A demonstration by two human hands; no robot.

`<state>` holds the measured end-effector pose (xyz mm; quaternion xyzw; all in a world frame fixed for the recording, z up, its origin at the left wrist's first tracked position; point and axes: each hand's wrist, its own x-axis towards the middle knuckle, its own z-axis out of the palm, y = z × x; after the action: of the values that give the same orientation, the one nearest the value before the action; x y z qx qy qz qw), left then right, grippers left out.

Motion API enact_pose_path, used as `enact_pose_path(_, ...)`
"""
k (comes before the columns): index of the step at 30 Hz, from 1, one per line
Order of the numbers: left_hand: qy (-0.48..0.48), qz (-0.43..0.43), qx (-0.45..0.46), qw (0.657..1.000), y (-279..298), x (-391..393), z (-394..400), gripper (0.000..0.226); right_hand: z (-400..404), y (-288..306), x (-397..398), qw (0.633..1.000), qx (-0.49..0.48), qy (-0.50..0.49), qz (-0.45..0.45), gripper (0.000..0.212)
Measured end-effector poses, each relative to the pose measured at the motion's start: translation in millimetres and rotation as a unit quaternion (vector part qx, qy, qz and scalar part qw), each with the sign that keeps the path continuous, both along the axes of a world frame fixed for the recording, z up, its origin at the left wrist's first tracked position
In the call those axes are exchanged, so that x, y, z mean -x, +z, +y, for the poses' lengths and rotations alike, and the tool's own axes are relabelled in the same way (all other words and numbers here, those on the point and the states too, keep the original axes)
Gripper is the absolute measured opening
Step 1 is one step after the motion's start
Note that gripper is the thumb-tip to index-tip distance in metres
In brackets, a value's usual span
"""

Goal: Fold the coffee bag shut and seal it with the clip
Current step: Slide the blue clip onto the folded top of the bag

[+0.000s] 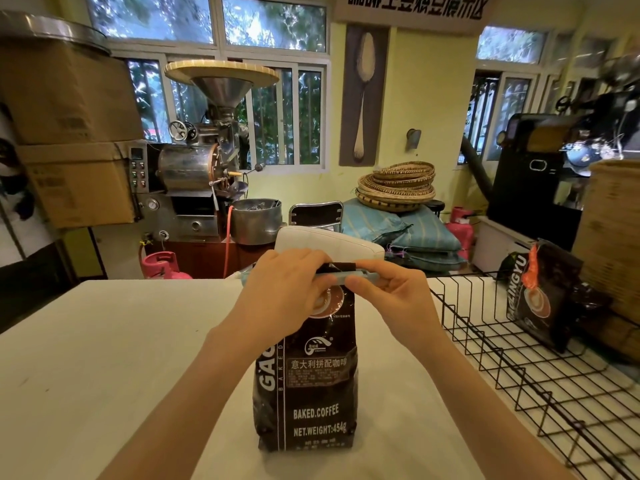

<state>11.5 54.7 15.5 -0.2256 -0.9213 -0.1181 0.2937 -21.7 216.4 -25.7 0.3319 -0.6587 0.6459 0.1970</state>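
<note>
Coffee bag (306, 382) on table (104, 358), wire rack (540, 368) right.

coffee bag (306, 382): glossy dark foil-like film — crinkled
clip (360, 277): smooth pale plastic
table (104, 358): matt off-white surface
rack (540, 358): thin black wire

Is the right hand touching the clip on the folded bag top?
Touching. In the head view, the right hand pinches the pale clip lying along the coffee bag's folded top, thumb beneath and fingers over it.

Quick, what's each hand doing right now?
Left hand: closed on the clip at the coffee bag top.
Right hand: pinching the clip's other end.
</note>
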Motion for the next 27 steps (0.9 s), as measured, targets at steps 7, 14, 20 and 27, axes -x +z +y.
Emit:
enact_pose_path(7, -0.009, 0.011, -0.011, 1.0, -1, -1, 2, 0.028, -2, -7, -4, 0.993, -0.041, -0.082, 0.068, 0.036)
enact_pose_path(14, 0.03, 0.031, -0.174, 0.984, -21, -2, -26, 0.078, 0, -7, 8, 0.99, 0.039, 0.061, -0.124, 0.014)
enact_pose_path(20, -0.015, -0.396, -0.431, 0.81, -61, -12, -56, 0.099, -4, -15, 7, 0.975, 0.072, 0.106, -0.184, 0.025)
enact_pose_path(27, -0.062, -0.39, -0.474, 0.787, -81, -11, -57, 0.069, -14, -60, -17, 0.948, -0.072, 0.103, -0.292, 0.083)
